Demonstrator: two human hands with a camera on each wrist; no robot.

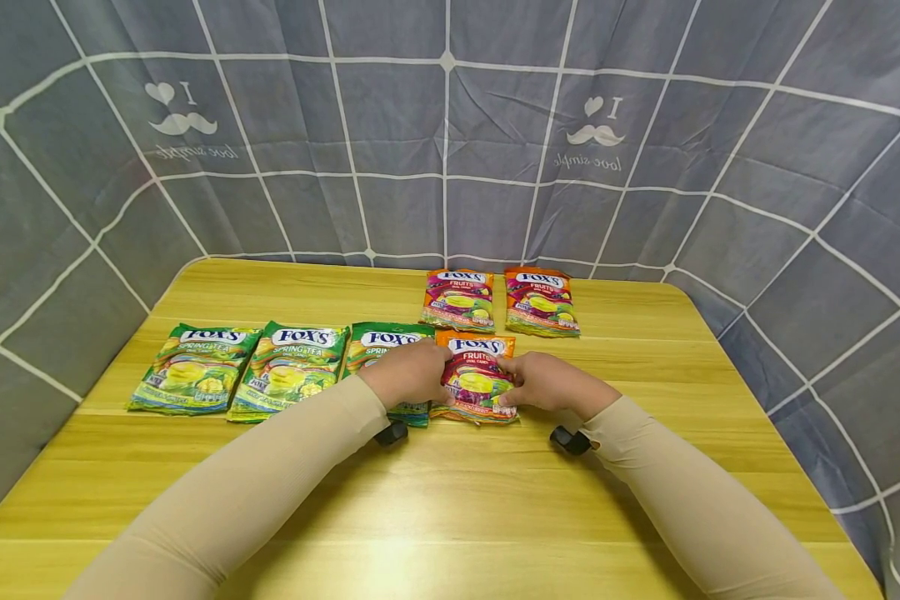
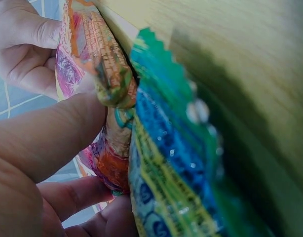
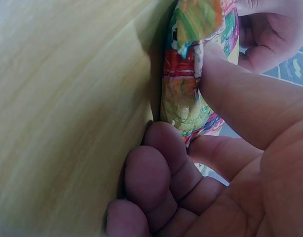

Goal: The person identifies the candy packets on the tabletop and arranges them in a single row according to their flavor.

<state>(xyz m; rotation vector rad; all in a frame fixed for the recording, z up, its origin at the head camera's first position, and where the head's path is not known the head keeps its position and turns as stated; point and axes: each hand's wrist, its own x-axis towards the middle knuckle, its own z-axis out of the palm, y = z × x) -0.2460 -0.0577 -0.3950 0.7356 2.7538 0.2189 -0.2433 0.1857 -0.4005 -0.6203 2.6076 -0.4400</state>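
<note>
A red-and-orange Fox's Fruits candy bag lies face up near the middle of the table, between both hands. My left hand grips its left edge, thumb toward the lower side and a finger near the top. On the opposite edge, my right hand holds it with thumb and forefinger; its other fingers are curled by the tabletop in the right wrist view. Directly left sits a green Fox's Spring Tea bag, partly hidden by the left hand. The left wrist view shows that green bag right against the red bag's side.
Two more green Spring Tea bags continue the row leftward. Behind, two Fruits bags lie side by side. A grey checked curtain surrounds the back and sides of the wooden table.
</note>
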